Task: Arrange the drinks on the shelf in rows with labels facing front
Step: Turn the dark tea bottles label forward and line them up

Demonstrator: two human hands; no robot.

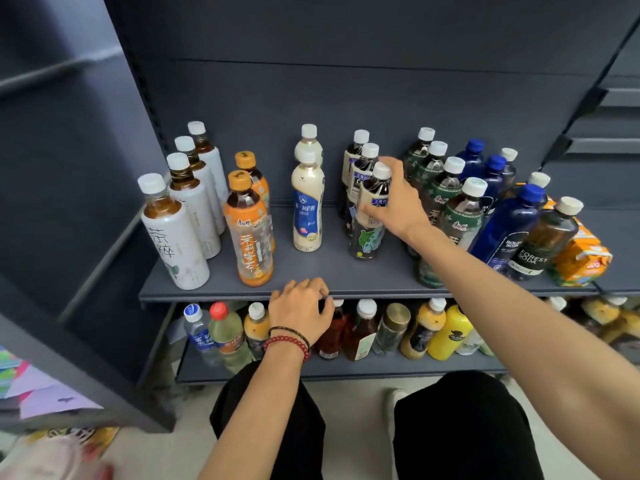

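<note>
Drinks stand in rows on the grey shelf (pixel 332 271). From the left: several white-label tea bottles (pixel 175 237), two orange-label tea bottles (pixel 248 233), two cream milk-tea bottles (pixel 307 206), a row of dark bottles, several green-label bottles (pixel 462 213), then blue bottles (pixel 509 230). My right hand (pixel 394 202) grips the front dark bottle (pixel 372 209) around its upper body, thumb on the label. My left hand (pixel 299 306) rests with curled fingers on the shelf's front edge.
A dark Forest Soda bottle (pixel 547 240) and an orange carton pack (pixel 581 258) crowd the shelf's right end. A lower shelf (pixel 346 368) holds several mixed bottles. A dark shelf upright (pixel 104 237) stands at left. My knees are below.
</note>
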